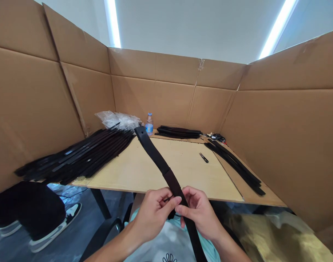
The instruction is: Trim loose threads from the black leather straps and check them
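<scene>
A long black strap (154, 153) runs slantwise from over the table down past my lap. Its far end is rounded with a small hole, and a dark brownish section lies around its middle. My left hand (158, 208) pinches the strap from the left, thumb on top. Opposite it, my right hand (197, 208) grips the right edge with thumb and fingers. Both thumbs nearly meet at the strap. Under the hands hangs a small black piece, partly hidden, so I cannot tell what it is.
Many black strips (81, 154) are heaped at the table's left, by clear plastic bags (119, 120) and a water bottle (149, 124). More strips (178, 132) lie at the back and others (234, 165) at right. Small thread snips (203, 157) rest on the tabletop. Cardboard walls (155, 96) surround it.
</scene>
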A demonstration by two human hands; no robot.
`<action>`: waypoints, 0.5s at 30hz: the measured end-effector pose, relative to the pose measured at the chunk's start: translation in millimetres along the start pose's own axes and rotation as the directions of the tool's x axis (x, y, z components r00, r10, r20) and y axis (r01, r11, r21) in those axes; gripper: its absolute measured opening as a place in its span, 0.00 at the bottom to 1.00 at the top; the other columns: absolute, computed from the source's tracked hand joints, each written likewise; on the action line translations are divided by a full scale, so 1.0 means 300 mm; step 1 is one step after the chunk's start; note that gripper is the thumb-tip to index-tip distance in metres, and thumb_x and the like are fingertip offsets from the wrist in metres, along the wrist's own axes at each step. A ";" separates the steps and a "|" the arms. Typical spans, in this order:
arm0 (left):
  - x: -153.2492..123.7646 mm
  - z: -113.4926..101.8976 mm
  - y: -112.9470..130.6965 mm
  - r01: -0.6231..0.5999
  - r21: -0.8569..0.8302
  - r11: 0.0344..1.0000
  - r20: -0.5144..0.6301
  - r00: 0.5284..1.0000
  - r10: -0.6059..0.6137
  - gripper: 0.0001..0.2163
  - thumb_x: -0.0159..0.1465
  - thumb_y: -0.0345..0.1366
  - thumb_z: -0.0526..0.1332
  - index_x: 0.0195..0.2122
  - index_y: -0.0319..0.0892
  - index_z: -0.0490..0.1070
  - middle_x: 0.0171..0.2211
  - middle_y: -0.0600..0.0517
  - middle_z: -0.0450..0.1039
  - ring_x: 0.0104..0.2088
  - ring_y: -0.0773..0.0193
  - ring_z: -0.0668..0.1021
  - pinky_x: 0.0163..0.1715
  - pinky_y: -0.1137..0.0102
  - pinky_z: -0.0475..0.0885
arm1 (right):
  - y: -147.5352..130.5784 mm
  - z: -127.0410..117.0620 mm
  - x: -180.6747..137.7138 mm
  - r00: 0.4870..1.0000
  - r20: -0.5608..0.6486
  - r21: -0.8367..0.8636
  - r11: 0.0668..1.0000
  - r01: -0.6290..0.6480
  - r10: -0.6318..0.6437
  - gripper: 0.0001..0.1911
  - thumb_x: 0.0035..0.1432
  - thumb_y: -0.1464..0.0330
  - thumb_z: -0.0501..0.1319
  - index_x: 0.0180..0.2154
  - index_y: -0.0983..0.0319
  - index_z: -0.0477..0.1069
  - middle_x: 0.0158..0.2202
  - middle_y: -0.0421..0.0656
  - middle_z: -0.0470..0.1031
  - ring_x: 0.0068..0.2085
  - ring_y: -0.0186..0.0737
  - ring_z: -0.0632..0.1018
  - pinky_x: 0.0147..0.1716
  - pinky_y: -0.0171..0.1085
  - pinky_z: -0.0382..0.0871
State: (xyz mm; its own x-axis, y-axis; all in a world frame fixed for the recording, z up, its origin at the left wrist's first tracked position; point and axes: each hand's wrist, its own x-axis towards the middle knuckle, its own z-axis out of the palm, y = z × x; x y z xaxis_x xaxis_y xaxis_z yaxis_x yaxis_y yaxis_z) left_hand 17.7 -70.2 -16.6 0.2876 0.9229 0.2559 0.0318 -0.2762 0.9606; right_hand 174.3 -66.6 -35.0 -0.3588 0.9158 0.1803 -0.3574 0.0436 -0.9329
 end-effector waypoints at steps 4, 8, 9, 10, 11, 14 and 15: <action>-0.006 0.004 0.012 0.028 -0.034 0.999 0.045 0.999 -0.026 0.17 0.61 0.43 0.60 0.19 0.40 0.63 0.15 0.57 0.61 0.17 0.68 0.68 0.18 0.74 0.57 | -0.003 0.008 -0.010 0.999 -0.010 0.004 0.999 -0.045 0.045 0.18 0.45 0.67 0.73 0.28 0.62 0.64 0.24 0.34 0.70 0.21 0.29 0.72 0.15 0.29 0.72; -0.008 0.010 0.010 0.059 -0.208 0.976 0.121 0.992 -0.034 0.15 0.62 0.42 0.60 0.22 0.40 0.64 0.17 0.54 0.68 0.20 0.61 0.77 0.22 0.71 0.67 | -0.009 0.020 -0.018 0.999 -0.040 -0.043 0.999 -0.016 0.014 0.22 0.49 0.65 0.71 0.27 0.60 0.56 0.20 0.32 0.69 0.16 0.27 0.72 0.14 0.24 0.64; -0.007 0.010 0.009 0.049 -0.199 0.979 0.104 0.994 -0.029 0.15 0.62 0.42 0.61 0.21 0.40 0.65 0.17 0.54 0.69 0.20 0.60 0.78 0.22 0.71 0.67 | -0.012 0.022 -0.019 0.999 -0.042 -0.055 0.999 0.001 -0.004 0.21 0.51 0.65 0.71 0.28 0.60 0.56 0.20 0.32 0.70 0.16 0.26 0.71 0.14 0.23 0.62; -0.005 0.009 0.008 0.036 -0.184 0.982 0.087 0.996 -0.020 0.15 0.62 0.42 0.61 0.21 0.40 0.66 0.18 0.53 0.69 0.21 0.60 0.78 0.21 0.72 0.67 | -0.015 0.021 -0.019 0.999 -0.035 -0.058 0.998 0.017 -0.019 0.21 0.52 0.64 0.69 0.28 0.60 0.56 0.21 0.34 0.72 0.16 0.25 0.70 0.15 0.23 0.60; -0.003 0.008 0.007 0.023 -0.172 0.985 0.077 0.997 -0.010 0.15 0.62 0.42 0.61 0.21 0.39 0.66 0.18 0.53 0.70 0.22 0.60 0.79 0.22 0.72 0.68 | -0.018 0.019 -0.018 0.999 -0.021 -0.054 0.998 0.033 -0.034 0.19 0.55 0.63 0.68 0.28 0.61 0.57 0.22 0.36 0.74 0.17 0.25 0.70 0.16 0.24 0.60; 0.004 0.002 0.007 -0.012 -0.184 0.983 0.079 0.996 0.027 0.15 0.64 0.41 0.59 0.23 0.39 0.68 0.21 0.51 0.73 0.24 0.60 0.79 0.27 0.70 0.72 | -0.024 0.008 -0.015 0.996 0.013 -0.014 0.996 0.084 -0.084 0.16 0.61 0.60 0.62 0.29 0.62 0.61 0.26 0.42 0.77 0.22 0.27 0.72 0.22 0.27 0.64; 0.005 0.000 0.007 -0.023 -0.182 0.983 0.079 0.996 0.038 0.15 0.64 0.41 0.58 0.23 0.39 0.69 0.22 0.50 0.74 0.25 0.60 0.79 0.28 0.69 0.72 | -0.024 0.004 -0.014 0.995 0.015 -0.003 0.996 0.094 -0.094 0.16 0.61 0.60 0.61 0.28 0.63 0.62 0.26 0.42 0.77 0.23 0.28 0.72 0.24 0.28 0.65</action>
State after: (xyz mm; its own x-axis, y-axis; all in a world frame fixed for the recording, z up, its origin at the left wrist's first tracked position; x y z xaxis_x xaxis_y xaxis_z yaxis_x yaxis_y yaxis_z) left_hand 18.2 -69.3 -14.3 0.3633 0.8878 0.2823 -0.1497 -0.2435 0.9583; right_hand 177.3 -71.3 -28.6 -0.3362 0.9017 0.2720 -0.3866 0.1313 -0.9128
